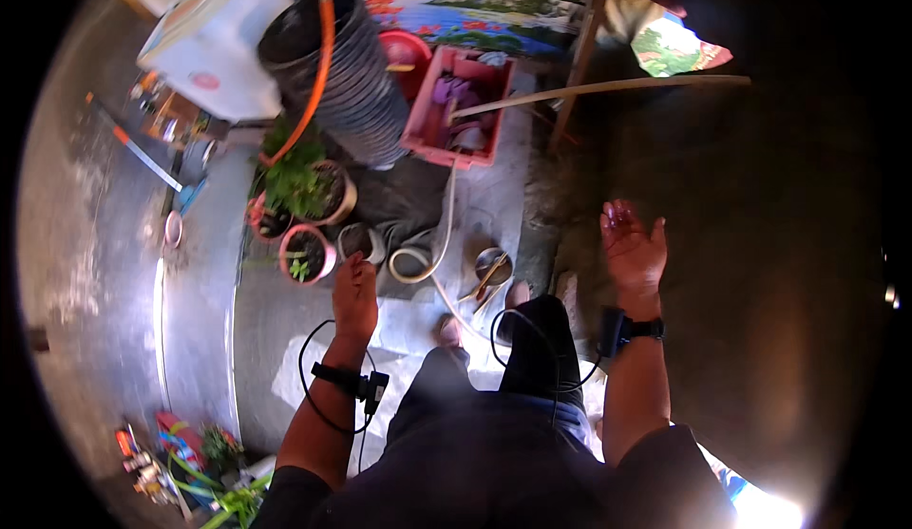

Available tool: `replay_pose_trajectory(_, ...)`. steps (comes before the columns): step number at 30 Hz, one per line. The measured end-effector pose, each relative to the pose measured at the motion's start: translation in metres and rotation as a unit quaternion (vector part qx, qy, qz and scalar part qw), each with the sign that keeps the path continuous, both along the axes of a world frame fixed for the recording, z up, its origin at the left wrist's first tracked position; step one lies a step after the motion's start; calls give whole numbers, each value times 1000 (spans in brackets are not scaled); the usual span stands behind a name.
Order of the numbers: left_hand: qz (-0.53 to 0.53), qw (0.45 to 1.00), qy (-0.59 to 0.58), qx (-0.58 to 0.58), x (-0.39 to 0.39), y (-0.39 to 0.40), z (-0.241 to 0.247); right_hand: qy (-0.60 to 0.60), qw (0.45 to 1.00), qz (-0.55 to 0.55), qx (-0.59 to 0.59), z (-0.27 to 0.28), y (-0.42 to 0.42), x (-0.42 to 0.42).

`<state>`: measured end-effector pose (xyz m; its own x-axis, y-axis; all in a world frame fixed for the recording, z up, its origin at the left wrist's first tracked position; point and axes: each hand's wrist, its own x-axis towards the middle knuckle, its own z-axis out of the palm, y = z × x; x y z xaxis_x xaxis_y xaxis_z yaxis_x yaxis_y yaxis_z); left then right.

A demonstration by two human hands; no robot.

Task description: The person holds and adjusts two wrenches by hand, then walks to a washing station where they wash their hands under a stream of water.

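Note:
My left hand [355, 297] is held out low on the left, just below a small pot of soil [361, 243]; its fingers look curled, and whether it holds anything cannot be told. On the right, my right hand [633, 247] is raised palm up with fingers apart, empty and wet-looking. Each wrist wears a black strap with a small device and a cable. Between the hands, a pale hose [450, 219] loops on the floor beside a round bowl [493, 267] with wooden sticks across it. My knees and feet show below the bowl.
Potted plants [308, 255] stand at the left. Beyond them are a tall stack of black buckets [356, 87], a pink plastic crate [459, 160] with things inside, a red basin [406, 59] and a white box [221, 44]. A long wooden pole [605, 90] reaches right from the crate.

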<state>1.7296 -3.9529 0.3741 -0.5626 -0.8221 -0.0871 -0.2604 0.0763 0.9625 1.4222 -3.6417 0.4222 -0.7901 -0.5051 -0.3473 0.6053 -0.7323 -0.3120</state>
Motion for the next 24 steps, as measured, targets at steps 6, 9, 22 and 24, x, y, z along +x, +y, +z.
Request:
replay_pose_trajectory(6,-135,980,-38,-139,-177,-38,11,-33,998,-55,23,-23,-13,-110)
replay_pose_trajectory(9,-216,944,-66,-243,-294,-37,16,-50,994,-86,36,-48,-9,-174)
replay_pose_trajectory(22,-468,837,-122,-258,-729,67,-109,-199,947,-199,156,-117,36,-357)
replay_pose_trajectory(24,-468,829,-88,-292,-766,79,-124,-197,948,-201,148,-126,44,-364)
